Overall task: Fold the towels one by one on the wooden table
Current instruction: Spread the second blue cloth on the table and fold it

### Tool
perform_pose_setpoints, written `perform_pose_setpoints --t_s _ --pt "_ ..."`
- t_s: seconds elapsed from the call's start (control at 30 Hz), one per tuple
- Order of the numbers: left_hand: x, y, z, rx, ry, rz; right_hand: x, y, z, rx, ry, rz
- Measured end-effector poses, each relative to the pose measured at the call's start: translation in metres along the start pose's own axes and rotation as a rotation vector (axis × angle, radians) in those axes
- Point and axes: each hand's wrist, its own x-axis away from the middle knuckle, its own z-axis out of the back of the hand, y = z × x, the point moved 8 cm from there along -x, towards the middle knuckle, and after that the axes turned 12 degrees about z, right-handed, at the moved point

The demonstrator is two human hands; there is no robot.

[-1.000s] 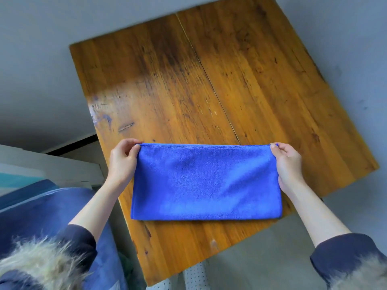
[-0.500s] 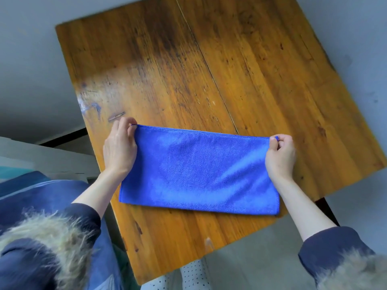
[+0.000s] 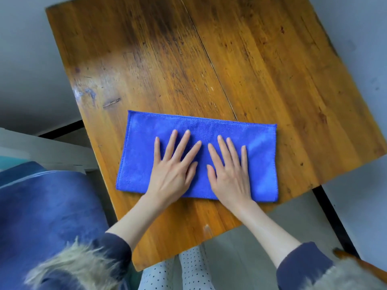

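On the wooden table (image 3: 261,59) | folded blue towel (image 3: 259,164) flat | left hand (image 3: 171,172), right hand (image 3: 230,174) pressing it, fingers straight, spread

Towel (image 3: 259,155) flat on the tabletop (image 3: 251,59), toward its near edge.
I see my left hand (image 3: 172,171) and right hand (image 3: 229,174) lying side by side on the towel's middle, fingers pointing away from me; bare towel shows to either side, and open tabletop lies beyond it.

Soft daylight; table (image 3: 261,65) glare; edges perhaps warped.
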Motion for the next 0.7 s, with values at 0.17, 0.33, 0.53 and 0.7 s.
perform_pose_setpoints --t_s 0.17,0.33,0.53,0.7 --pt "-0.010 -0.026 -0.009 -0.065 -0.038 0.031 0.006 0.043 -0.005 0.011 -0.033 -0.103" --pt "-0.021 -0.069 0.002 -0.103 -0.021 0.092 0.009 0.079 0.002 0.035 -0.039 -0.169" --pt "-0.027 -0.081 0.003 -0.097 -0.013 0.140 -0.004 0.094 -0.003 0.028 -0.104 -0.253" --pt "-0.020 -0.076 0.008 -0.061 0.004 0.128 0.001 0.082 0.005 0.016 -0.089 -0.241"
